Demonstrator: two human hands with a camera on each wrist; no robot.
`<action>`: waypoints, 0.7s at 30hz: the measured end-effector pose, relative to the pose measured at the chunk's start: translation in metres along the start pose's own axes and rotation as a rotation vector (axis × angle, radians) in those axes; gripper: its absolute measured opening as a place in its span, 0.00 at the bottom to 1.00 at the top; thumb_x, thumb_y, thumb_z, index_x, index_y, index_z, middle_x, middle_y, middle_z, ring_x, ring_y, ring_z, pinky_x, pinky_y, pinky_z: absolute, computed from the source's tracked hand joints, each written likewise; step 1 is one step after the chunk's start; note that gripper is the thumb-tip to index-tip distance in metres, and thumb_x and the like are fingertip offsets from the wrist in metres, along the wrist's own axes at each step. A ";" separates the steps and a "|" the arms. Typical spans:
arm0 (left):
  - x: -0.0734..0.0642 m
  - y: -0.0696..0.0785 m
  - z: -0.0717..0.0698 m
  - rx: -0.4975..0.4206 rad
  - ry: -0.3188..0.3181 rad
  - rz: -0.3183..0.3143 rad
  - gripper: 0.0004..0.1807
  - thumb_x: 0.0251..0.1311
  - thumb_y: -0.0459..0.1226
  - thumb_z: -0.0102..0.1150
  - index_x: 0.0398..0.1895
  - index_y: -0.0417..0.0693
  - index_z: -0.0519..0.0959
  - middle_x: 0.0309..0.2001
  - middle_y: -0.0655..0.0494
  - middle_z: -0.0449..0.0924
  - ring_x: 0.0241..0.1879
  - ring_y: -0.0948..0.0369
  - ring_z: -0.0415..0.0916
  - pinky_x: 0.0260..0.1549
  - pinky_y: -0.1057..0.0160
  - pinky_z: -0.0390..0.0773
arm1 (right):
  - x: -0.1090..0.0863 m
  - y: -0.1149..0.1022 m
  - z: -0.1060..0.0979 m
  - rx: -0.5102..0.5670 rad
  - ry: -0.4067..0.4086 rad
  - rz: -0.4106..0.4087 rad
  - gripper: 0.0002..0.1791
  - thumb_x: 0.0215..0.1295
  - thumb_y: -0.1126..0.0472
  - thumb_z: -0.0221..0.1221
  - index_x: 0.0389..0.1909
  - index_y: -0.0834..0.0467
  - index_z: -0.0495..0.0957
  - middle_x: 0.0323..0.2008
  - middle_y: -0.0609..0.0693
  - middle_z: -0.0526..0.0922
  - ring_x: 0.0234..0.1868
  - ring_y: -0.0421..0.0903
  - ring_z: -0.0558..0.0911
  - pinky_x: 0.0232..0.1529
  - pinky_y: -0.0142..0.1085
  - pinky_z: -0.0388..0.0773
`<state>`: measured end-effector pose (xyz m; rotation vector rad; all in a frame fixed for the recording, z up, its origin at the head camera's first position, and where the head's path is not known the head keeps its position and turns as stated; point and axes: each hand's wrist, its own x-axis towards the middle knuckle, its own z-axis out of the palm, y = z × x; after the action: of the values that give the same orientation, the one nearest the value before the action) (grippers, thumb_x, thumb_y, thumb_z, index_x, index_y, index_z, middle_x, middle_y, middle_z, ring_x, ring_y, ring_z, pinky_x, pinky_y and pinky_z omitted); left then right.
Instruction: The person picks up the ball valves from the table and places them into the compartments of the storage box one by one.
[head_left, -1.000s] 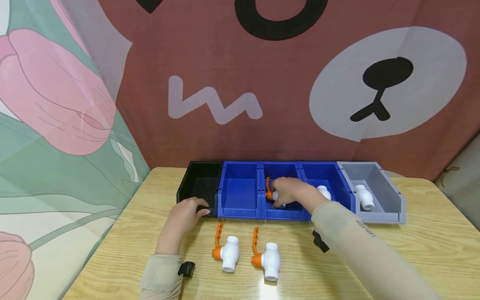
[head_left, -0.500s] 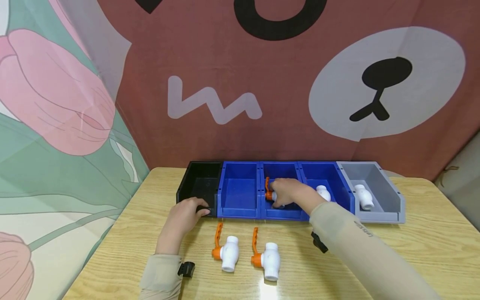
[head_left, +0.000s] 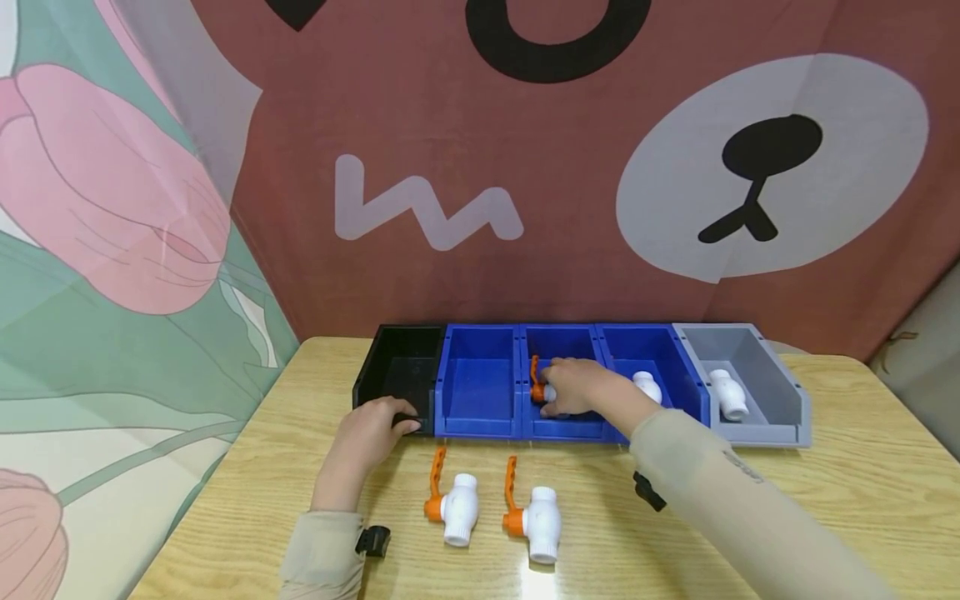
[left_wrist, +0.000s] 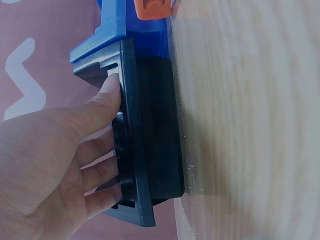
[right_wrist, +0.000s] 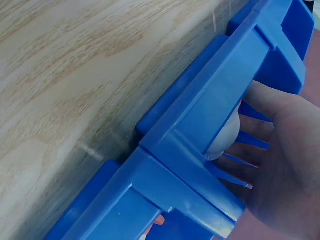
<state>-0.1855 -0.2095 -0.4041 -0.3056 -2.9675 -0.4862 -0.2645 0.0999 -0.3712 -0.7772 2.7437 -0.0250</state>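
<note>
My right hand (head_left: 573, 386) reaches into the middle blue bin (head_left: 566, 428) and grips a white ball valve with an orange handle (head_left: 537, 385). Its white body (right_wrist: 227, 135) shows between the thumb and fingers in the right wrist view, partly hidden by the bin's front wall. At the far left, my left hand (head_left: 375, 433) rests on the front rim of the black bin (head_left: 408, 367). In the left wrist view its thumb (left_wrist: 111, 87) lies on the rim and the other fingers reach over into the bin; their tips are hidden.
Two more ball valves, left (head_left: 460, 510) and right (head_left: 542, 525), lie on the wooden table (head_left: 247, 508) before the bins. White valves sit in the right blue bin (head_left: 647, 386) and the grey bin (head_left: 729, 396). A patterned cloth (head_left: 450, 283) hangs behind.
The right forearm has shifted slightly, while that hand stays at the valve in the middle bin. The left hand keeps its place on the black bin.
</note>
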 end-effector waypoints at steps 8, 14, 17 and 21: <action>0.000 -0.001 0.001 -0.004 0.007 0.009 0.08 0.60 0.40 0.68 0.39 0.47 0.86 0.40 0.53 0.85 0.44 0.50 0.82 0.47 0.50 0.80 | -0.013 -0.002 -0.003 -0.003 0.040 0.008 0.26 0.68 0.47 0.61 0.62 0.57 0.77 0.63 0.62 0.73 0.63 0.62 0.72 0.61 0.58 0.70; 0.000 -0.001 0.001 -0.008 0.012 0.008 0.08 0.60 0.40 0.68 0.39 0.47 0.87 0.40 0.53 0.85 0.44 0.51 0.82 0.47 0.50 0.80 | -0.025 -0.003 -0.003 -0.023 0.125 -0.041 0.23 0.67 0.48 0.63 0.57 0.57 0.80 0.56 0.58 0.79 0.57 0.59 0.76 0.57 0.56 0.73; 0.000 -0.001 0.001 -0.010 0.014 0.012 0.08 0.60 0.40 0.68 0.39 0.46 0.86 0.40 0.52 0.85 0.44 0.50 0.82 0.47 0.50 0.80 | -0.031 -0.003 -0.003 -0.048 0.187 -0.073 0.22 0.66 0.49 0.64 0.56 0.58 0.81 0.55 0.56 0.80 0.57 0.58 0.77 0.58 0.55 0.73; 0.000 -0.002 0.002 -0.011 0.018 0.016 0.08 0.60 0.40 0.68 0.39 0.47 0.87 0.40 0.53 0.85 0.44 0.51 0.82 0.47 0.50 0.80 | -0.041 -0.004 -0.001 -0.081 0.291 -0.122 0.20 0.66 0.51 0.65 0.54 0.57 0.82 0.52 0.54 0.82 0.54 0.56 0.79 0.56 0.53 0.76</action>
<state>-0.1860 -0.2109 -0.4064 -0.3246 -2.9435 -0.5014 -0.2299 0.1180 -0.3584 -1.0365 2.9799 -0.0571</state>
